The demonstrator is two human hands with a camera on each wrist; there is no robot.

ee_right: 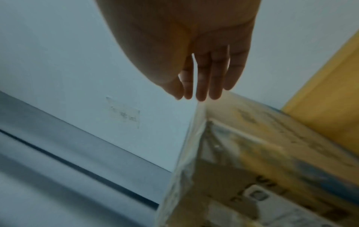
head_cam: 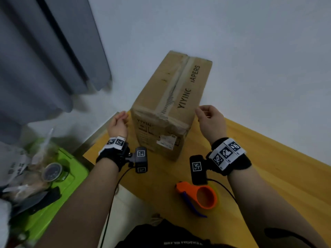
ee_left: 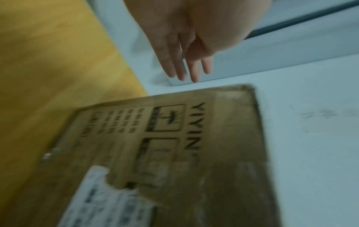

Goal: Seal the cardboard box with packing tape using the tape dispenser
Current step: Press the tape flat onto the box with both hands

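Note:
A tall brown cardboard box (head_cam: 172,97) printed YIYING stands on the yellow table (head_cam: 268,176), its top seam covered by a strip of clear tape. My left hand (head_cam: 119,120) hovers just left of the box's near top corner, fingers loosely curved and holding nothing. My right hand (head_cam: 206,113) is at the box's near right top edge, fingers relaxed. In the wrist views both hands (ee_left: 186,66) (ee_right: 202,86) show straight fingers beside the box (ee_left: 194,153) (ee_right: 252,153). The orange tape dispenser (head_cam: 198,196) with a blue blade guard lies on the table near me.
A green bin (head_cam: 59,176) with bags, a tape roll (head_cam: 52,171) and dark items stands at the left, below the table. Grey curtains (head_cam: 44,59) hang at the far left. A white wall (head_cam: 250,51) rises behind the box.

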